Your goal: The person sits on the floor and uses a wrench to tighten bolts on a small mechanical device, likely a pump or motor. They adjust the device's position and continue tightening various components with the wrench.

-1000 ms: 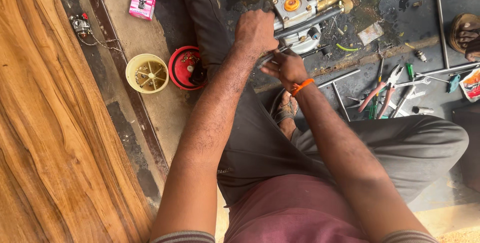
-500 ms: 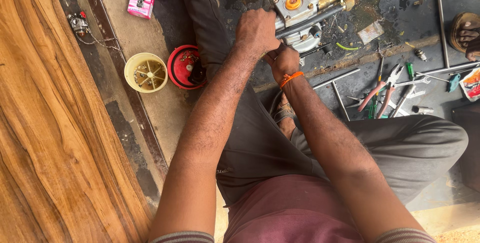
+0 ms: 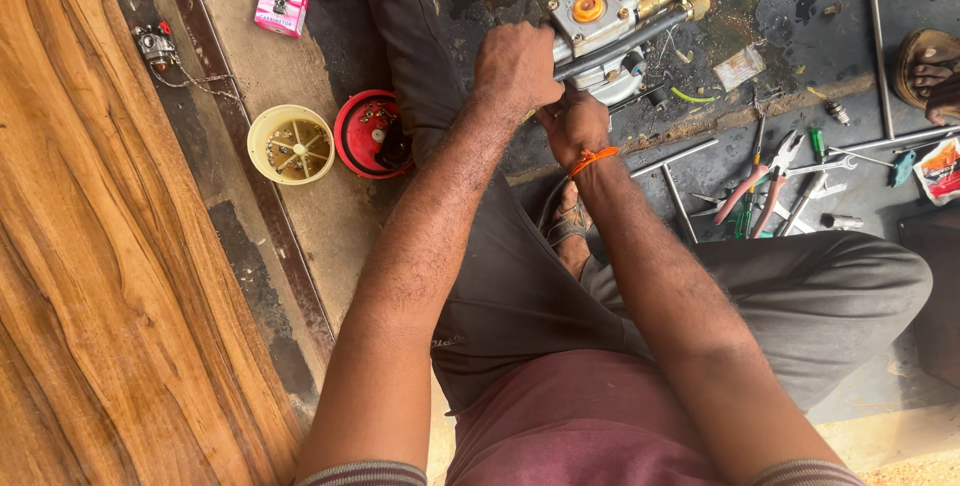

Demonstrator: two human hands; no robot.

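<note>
Head view shows us our left hand [image 3: 515,66] closed over the near left side of a small engine assembly [image 3: 610,31] at the upper middle of the frame, fingers wrapped around its grey metal body. Our right hand [image 3: 575,124], with an orange thread at the wrist, sits just below the assembly; its fingers are tucked under the housing, and we cannot tell whether they grip it. Compared with half a second ago, the right hand has slid up closer beneath the assembly, while the left keeps the same hold. The assembly is cast grey metal with an orange round cap on top, brass fittings at its upper right and a dark bar across its front. It rests on the oil-stained dark floor [image 3: 780,6]. At left centre lie a cream plastic round cup [image 3: 291,144] and a red round cover [image 3: 368,133]. Pliers [image 3: 765,181] with pink handles lie to the right.
</note>
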